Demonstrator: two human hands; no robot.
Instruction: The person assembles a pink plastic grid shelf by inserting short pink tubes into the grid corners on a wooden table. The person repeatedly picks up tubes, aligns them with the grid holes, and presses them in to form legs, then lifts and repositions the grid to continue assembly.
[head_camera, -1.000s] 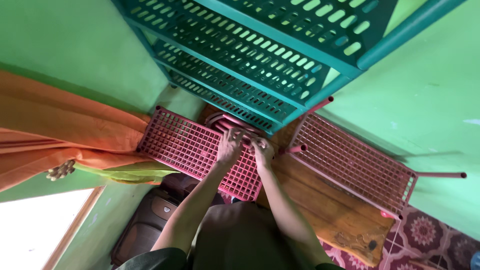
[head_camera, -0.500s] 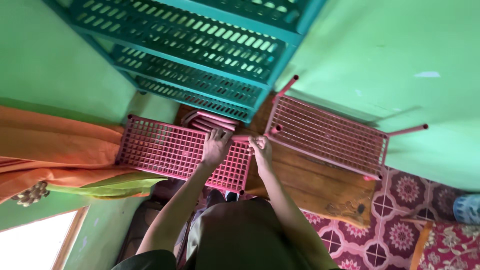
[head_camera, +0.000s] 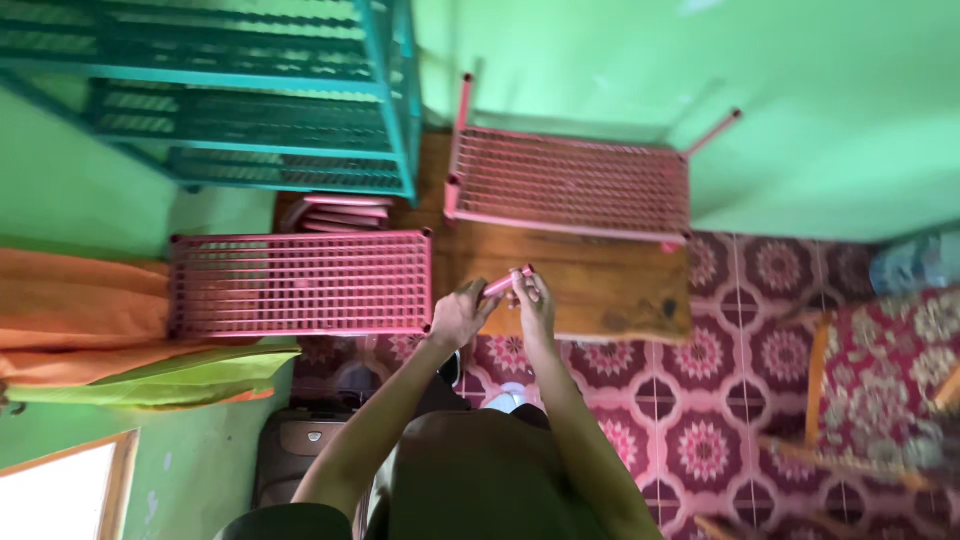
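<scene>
Centre of frame: left hand and right hand both pinched a short pink rod between fingertips, over the wooden board — pink grid just left. A steady two-handed grip, rod kept level, would serve best.

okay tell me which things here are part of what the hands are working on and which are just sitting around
In hand:
- left hand and right hand together holding a short pink tube
- pink grid shelf by the left hand
- second pink grid shelf with legs on the wooden table

Lying about:
- teal shelving rack
- orange curtain
- patterned red floor
</scene>
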